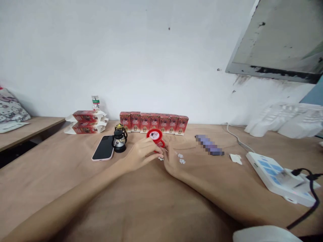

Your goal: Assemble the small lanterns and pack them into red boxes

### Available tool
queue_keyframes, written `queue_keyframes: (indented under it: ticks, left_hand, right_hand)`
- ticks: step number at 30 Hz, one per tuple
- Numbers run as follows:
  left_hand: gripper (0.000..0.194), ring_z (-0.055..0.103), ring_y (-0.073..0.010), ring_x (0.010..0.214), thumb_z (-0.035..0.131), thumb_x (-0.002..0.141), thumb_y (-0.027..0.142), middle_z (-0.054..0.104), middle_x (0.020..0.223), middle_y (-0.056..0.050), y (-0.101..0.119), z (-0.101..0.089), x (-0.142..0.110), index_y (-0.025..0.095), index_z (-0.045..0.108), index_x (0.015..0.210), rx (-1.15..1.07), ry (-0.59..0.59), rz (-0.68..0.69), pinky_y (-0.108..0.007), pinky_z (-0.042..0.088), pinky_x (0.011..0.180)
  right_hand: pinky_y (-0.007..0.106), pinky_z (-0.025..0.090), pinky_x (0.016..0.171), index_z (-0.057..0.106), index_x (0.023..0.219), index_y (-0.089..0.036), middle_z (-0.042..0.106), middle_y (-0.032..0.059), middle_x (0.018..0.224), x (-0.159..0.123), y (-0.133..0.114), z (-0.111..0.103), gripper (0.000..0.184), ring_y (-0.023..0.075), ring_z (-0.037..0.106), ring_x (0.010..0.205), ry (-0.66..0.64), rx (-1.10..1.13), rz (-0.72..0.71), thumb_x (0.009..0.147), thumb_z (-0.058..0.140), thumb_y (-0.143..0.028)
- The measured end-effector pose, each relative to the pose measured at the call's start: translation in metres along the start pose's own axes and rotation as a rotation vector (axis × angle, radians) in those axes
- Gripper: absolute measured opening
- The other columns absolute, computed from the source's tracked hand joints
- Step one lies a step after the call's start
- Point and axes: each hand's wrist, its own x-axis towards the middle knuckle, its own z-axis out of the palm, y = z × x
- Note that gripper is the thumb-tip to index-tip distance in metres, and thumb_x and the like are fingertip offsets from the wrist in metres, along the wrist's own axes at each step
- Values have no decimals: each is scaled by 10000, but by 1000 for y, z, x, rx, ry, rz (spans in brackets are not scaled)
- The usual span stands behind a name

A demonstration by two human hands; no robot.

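Note:
A small red lantern-like piece point(154, 134), with a round white-centred end facing me, is held where my two hands meet in the middle of the table. My left hand point(141, 153) is closed around its near left side, fingers pointing right. My right hand point(173, 159) is closed against its right side; the fingertips are partly hidden. Several small pale round bits point(160, 159) lie on the table just below the fingers. Two small white cut-out tabs point(181, 158) are beside my right hand. Left of my left hand stands a black mini lantern point(119, 139) with a gold top.
Several red boxes point(155, 123) stand in a row near the wall. A phone point(104, 148) and stacked open red boxes point(87, 122) are at left, with a bottle point(95, 102) behind. On the right are a blurred purple item point(209, 145), crumpled tissue point(236, 158) and a power strip point(267, 171).

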Motion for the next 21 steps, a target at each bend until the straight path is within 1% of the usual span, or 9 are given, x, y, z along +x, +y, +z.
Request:
queue_keyframes:
  ticks: [1, 3, 4, 6, 8, 11, 15, 21]
  left_hand:
    - [191, 541, -136, 772, 495, 904, 290, 643, 785, -37, 8, -10, 7, 163, 623, 842, 25, 6, 31, -260, 406, 728]
    - [181, 535, -131, 744, 512, 894, 304, 641, 769, -24, 20, -27, 17, 171, 628, 854, 93, 16, 7, -259, 400, 706]
    - [179, 536, -131, 749, 515, 892, 303, 643, 774, -22, 24, -34, 20, 171, 629, 853, 116, 21, -29, -260, 402, 705]
    - [183, 541, -134, 755, 519, 885, 309, 647, 768, -17, 27, -44, 23, 173, 632, 839, 151, 22, -109, -263, 412, 711]
    - [182, 545, -138, 761, 524, 875, 314, 650, 754, -11, 24, -49, 23, 178, 636, 829, 161, 18, -168, -268, 428, 713]
    - [165, 553, -138, 753, 532, 864, 293, 663, 766, -18, 17, -48, 21, 178, 641, 819, 113, 21, -185, -259, 448, 679]
    - [197, 544, -118, 663, 494, 888, 256, 663, 733, -29, 12, -40, 18, 166, 652, 813, 47, -17, -112, -245, 443, 635]
    - [269, 546, -127, 724, 409, 934, 269, 659, 774, -39, 7, -33, 15, 170, 647, 855, 69, -81, -113, -247, 439, 667]
  right_hand:
    - [318, 502, 700, 483, 932, -219, 642, 42, 867, -9, 0, -2, 119, 177, 620, 785, 20, 38, 18, 921, 380, -277]
    - [324, 509, 698, 495, 928, -223, 657, 38, 859, -20, -1, -4, 116, 178, 631, 776, 51, 85, 56, 914, 396, -284]
    - [327, 514, 704, 501, 931, -222, 663, 42, 870, -23, 0, -5, 121, 179, 636, 786, 60, 104, 74, 913, 401, -286]
    - [335, 524, 731, 511, 966, -217, 669, 57, 931, -25, -1, -6, 137, 181, 644, 840, 63, 137, 94, 912, 405, -285]
    - [342, 531, 749, 514, 1015, -216, 666, 68, 971, -24, -4, -7, 160, 184, 645, 879, 66, 151, 87, 908, 413, -281]
    - [339, 537, 740, 528, 1017, -225, 670, 61, 951, -21, -10, -8, 162, 183, 647, 871, 67, 141, 54, 897, 433, -275]
    - [336, 544, 716, 550, 966, -232, 679, 50, 913, -17, -17, -8, 139, 184, 651, 834, 56, 139, 13, 888, 442, -274]
    - [340, 544, 720, 543, 981, -230, 674, 53, 918, -18, -16, -9, 146, 185, 650, 849, 54, 115, -1, 883, 440, -260]
